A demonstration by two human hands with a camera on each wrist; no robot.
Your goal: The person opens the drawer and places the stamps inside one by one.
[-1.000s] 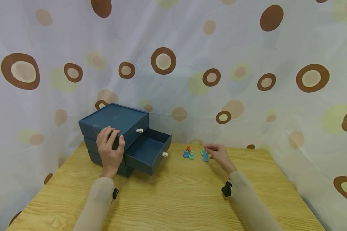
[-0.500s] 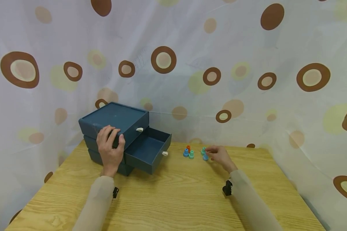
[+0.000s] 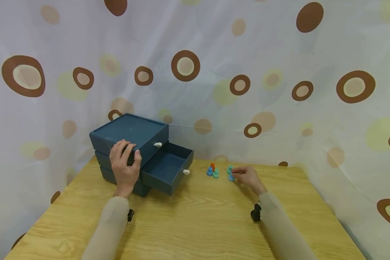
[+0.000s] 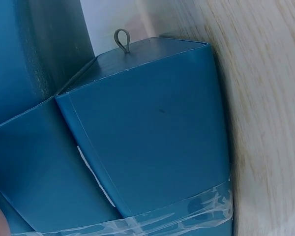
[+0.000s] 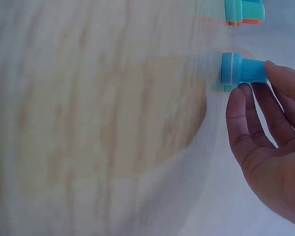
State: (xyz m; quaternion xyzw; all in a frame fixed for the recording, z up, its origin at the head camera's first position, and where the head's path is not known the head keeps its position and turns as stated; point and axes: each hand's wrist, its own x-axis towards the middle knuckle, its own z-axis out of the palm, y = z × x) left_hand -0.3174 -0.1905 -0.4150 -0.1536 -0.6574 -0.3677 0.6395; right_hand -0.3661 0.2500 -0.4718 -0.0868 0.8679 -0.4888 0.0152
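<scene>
My left hand [image 3: 125, 168] rests against the near side of a dark blue three-drawer cabinet [image 3: 130, 130], fingertips over its top edge and thumb raised. The left wrist view shows the cabinet's side [image 4: 152, 132] and a bit of that hand at the lower left. An open drawer [image 3: 156, 182] juts out from the cabinet's middle level. My right hand [image 3: 248, 178] pinches the narrow top of a small blue stepped peg [image 5: 253, 71], whose wide base is at the tabletop. Just behind stands a green peg [image 3: 229, 169].
Left of the right hand stand an orange peg [image 3: 212, 166], another blue peg [image 3: 209, 172] and another green peg [image 3: 216, 174]. The wooden table [image 3: 198, 220] ends at a hanging sheet with brown dots [image 3: 211, 97]. Clear tape [image 4: 182, 209] wraps the cabinet.
The right hand has come down slightly and to the right, its fingertips now around the top of the blue peg. The left hand has stayed on the cabinet.
</scene>
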